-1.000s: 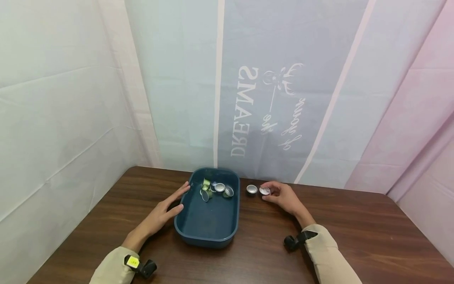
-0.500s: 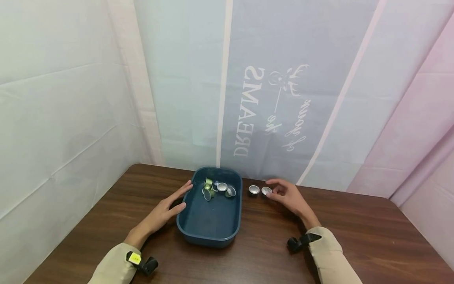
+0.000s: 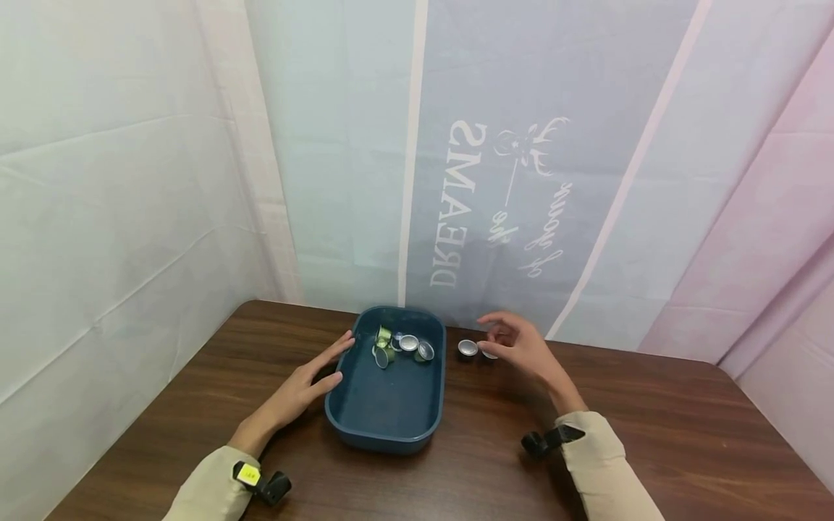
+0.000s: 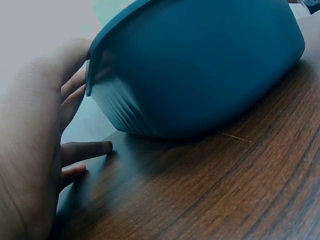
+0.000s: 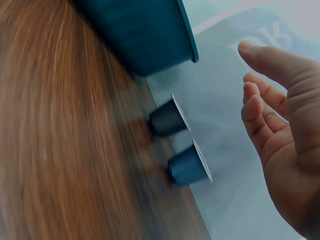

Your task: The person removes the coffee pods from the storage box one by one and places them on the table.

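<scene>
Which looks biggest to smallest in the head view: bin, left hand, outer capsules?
1. Bin.
2. Left hand.
3. The two capsules beside the bin: alike, though the right hand partly hides one.

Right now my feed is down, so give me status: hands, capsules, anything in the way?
Left hand flat against the blue tub. Right hand open above two capsules on the table, touching neither. Nothing in the way.

Makeshift recording booth, not a lived-in room.
I see pale printed sheets (image 3: 521, 181) hung as walls on every side, closing tight around the far edge and left corner of one bare wooden desk (image 3: 651, 434).
</scene>
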